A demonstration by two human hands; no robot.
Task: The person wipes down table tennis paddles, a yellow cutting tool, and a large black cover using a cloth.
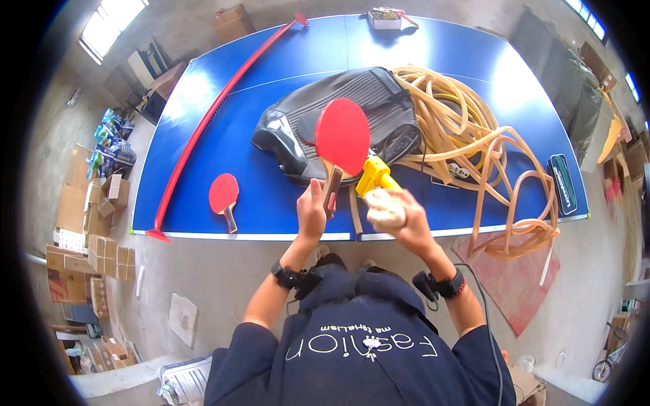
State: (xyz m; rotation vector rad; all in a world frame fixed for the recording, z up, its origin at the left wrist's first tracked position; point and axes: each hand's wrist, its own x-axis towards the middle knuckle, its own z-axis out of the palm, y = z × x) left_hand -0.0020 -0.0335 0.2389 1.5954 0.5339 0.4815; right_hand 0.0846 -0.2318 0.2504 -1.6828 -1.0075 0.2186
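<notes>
My left hand grips the handle of a red table tennis bat, its red face up above a black bag. In my right hand is a bunched, pale cloth, close to the bat's right side. A yellow tool-like object shows just beyond the cloth; whether my right hand holds it too, I cannot tell. A second red bat lies on the blue table tennis table, left of my hands.
Coiled tan hose covers the table's right part and hangs over the near edge. A green case lies at the right edge. The red-edged net runs along the left. A small box stands at the far edge.
</notes>
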